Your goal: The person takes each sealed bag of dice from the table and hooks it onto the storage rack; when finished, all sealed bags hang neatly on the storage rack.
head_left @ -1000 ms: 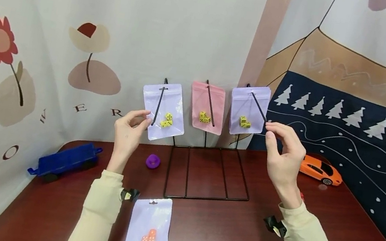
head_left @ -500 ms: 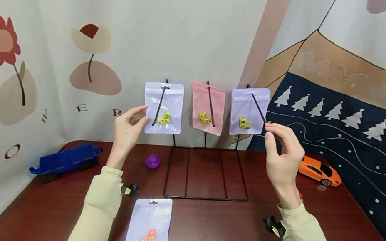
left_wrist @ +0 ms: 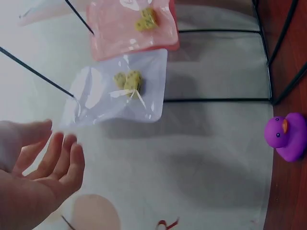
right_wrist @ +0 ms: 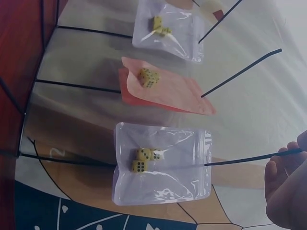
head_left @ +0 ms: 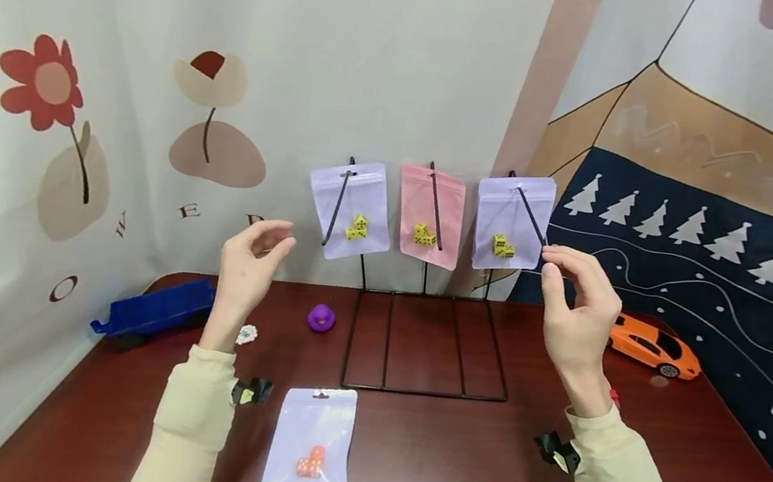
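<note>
My left hand (head_left: 246, 274) is beside the left hook, fingers loosely bent and holding nothing. A gap separates it from the lilac zip bag (head_left: 372, 197) with yellow dice that hangs there, tilted. With finger and thumb, my right hand (head_left: 576, 326) pinches the tip of the right-hand hook (right_wrist: 244, 159) of a black wire rack (head_left: 423, 393). From that hook hangs another lilac bag (right_wrist: 187, 184), also with yellow dice. A pink bag (head_left: 412, 195) with yellow dice hangs on the middle hook. Another lilac bag (head_left: 284, 478), with orange dice, lies flat on the table.
A purple rubber duck (head_left: 321, 318) sits left of the rack's base. At the far left is a blue toy trailer (head_left: 159, 308), and an orange toy car (head_left: 654, 346) stands behind my right hand. Printed curtains (head_left: 388, 39) close off the back of the table (head_left: 441, 469).
My left hand has come away from the left lilac bag, which slid further back along its hook and swung. My right hand still holds the right hook's tip. The view shifted slightly.
</note>
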Motion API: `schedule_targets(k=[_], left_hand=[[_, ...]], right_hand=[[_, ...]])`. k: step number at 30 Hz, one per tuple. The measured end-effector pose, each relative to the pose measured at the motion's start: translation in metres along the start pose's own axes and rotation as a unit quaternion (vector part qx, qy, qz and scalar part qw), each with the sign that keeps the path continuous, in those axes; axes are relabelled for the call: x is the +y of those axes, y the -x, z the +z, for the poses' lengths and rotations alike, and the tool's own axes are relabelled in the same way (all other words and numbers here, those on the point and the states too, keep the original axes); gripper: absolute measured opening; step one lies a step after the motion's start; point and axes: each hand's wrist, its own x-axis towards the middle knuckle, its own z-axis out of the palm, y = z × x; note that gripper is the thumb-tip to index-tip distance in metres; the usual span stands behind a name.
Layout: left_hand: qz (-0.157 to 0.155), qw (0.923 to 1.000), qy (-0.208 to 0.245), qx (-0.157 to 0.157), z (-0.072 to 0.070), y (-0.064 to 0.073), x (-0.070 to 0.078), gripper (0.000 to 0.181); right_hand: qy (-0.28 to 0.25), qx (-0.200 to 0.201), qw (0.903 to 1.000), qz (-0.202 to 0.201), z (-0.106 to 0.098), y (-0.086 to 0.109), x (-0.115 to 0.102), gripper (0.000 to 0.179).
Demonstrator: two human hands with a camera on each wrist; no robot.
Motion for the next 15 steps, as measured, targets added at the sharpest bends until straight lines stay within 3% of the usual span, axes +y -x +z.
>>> schedule_targets(k=[3,8,15], left_hand=[[0.007,0.9990,-0.012,-0.044,-0.002,0.010,0.005,0.020],[0.010,0.9938,-0.042,-0.102,-0.005,0.029,-0.008,0.022],[-0.012,0.9795,-0.113,-0.166,-0.011,0.062,-0.018,0.019]], right_hand=[[0.001,0.003,1.0000,0.001,-0.001,-0.001,-0.001,0.012],[0.004,0.003,1.0000,0.005,-0.001,-0.001,-0.002,0.012],[0.008,0.000,0.9999,0.007,-0.001,-0.002,-0.003,0.013]])
